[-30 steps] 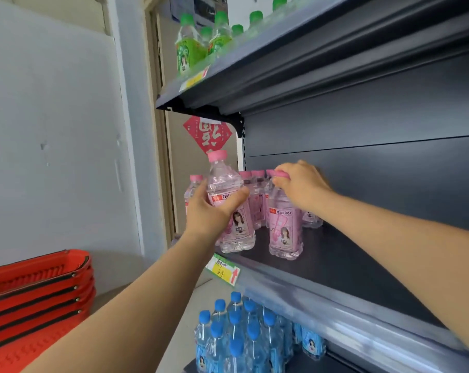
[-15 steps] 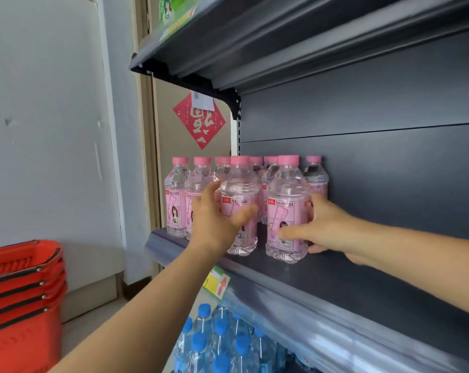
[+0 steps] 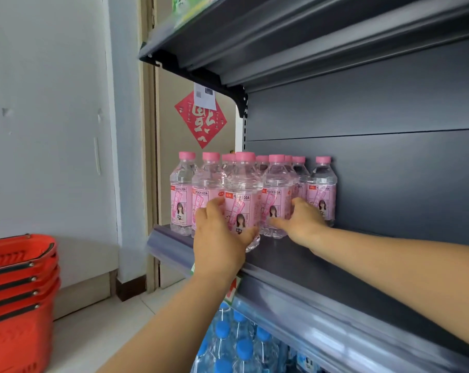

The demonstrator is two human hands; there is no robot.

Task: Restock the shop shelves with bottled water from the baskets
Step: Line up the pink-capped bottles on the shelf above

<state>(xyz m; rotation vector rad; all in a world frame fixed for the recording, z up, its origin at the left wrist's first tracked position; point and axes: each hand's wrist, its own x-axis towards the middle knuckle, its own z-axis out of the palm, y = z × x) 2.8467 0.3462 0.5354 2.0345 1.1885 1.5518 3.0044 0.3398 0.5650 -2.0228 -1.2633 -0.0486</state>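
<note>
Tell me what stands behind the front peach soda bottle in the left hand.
Behind the front bottle gripped by the left hand, more pink-capped bottles stand; only their caps and shoulders show. Their labels and number are hidden.

1. The left hand [image 3: 220, 238] grips the front bottle [image 3: 244, 189] low on its label, on the shelf [image 3: 335, 265].
2. Just right of that grip, the right hand [image 3: 303, 222] holds the neighbouring bottle [image 3: 276, 189].
3. Pink-capped bottles [image 3: 209, 184] stand behind both grips.
4. Blue-capped bottles [image 3: 236, 343] stand below the grips, with red baskets [image 3: 21, 292] well left.
</note>
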